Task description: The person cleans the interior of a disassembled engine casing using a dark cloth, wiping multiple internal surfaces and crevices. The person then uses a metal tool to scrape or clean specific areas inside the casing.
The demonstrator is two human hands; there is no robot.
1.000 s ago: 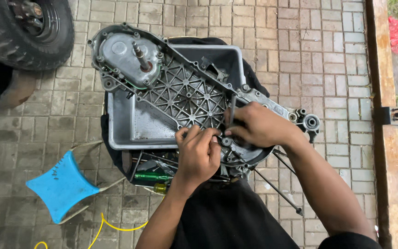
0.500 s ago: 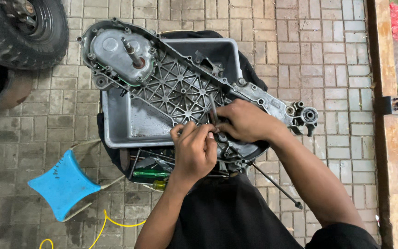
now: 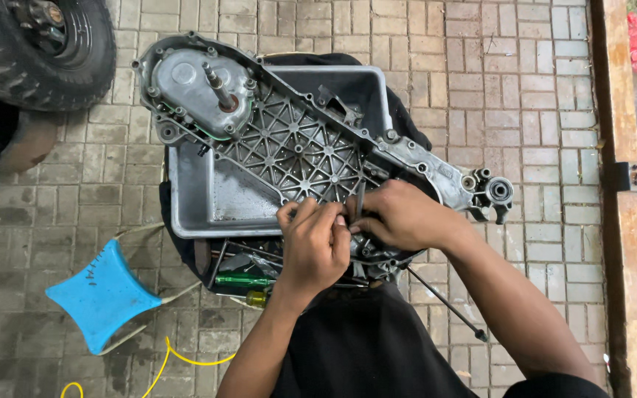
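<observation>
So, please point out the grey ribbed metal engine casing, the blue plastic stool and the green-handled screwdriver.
Grey ribbed metal engine casing [image 3: 300,151]: head view, on its ribbed middle.
Blue plastic stool [image 3: 101,295]: head view, middle of the seat.
Green-handled screwdriver [image 3: 243,280]: head view, on the handle.

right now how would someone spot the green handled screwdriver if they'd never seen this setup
Find the long grey metal engine casing lying across the grey tray on the brick paving. Below the tray's near edge, just left of the person's left hand, tools sit in a dark box. The screwdriver is the only one there with a bright green handle.
</observation>
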